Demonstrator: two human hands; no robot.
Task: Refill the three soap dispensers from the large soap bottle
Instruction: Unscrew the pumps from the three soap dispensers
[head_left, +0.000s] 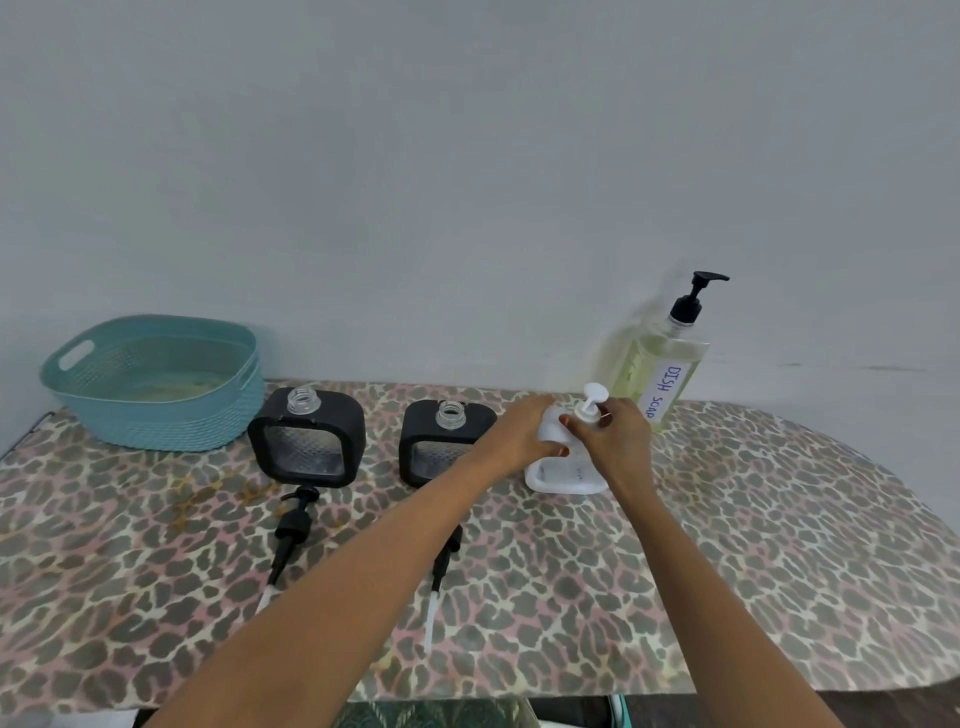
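White dispenser (563, 475): steadying its body on the desk (727, 519) with the left hand (524, 434) curled round it while pinching the pump (592, 402) in the right hand (618, 441), probably for unscrewing.

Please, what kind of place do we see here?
Probably a home, perhaps a kitchen or utility corner: a leopard-print tablecloth before a plain wall, a teal plastic basket, and a large bottle hand-labelled DISH SOAP.
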